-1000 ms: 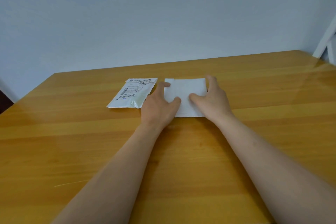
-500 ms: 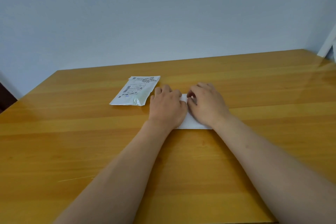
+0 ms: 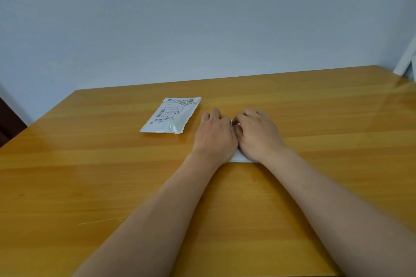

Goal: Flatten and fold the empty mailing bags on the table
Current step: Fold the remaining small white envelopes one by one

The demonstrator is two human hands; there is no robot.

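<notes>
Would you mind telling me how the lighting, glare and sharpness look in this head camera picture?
Head view: soft, even light with faint shadows; a pale sheen on the table at far right; wide-angle bending at the edges; the label on the printed mailing bag is too soft to read; the forearms nearest the camera look slightly blurred.

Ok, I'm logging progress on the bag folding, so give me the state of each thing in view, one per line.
white mailing bag: flat on the table, mostly hidden under both hands, only its near edge showing.
labelled mailing bag: lying flat, label up, untouched, not folded.
left hand: pressing down on the white bag.
right hand: pressing on the bag, fingers bent.
table: bears both bags.
</notes>
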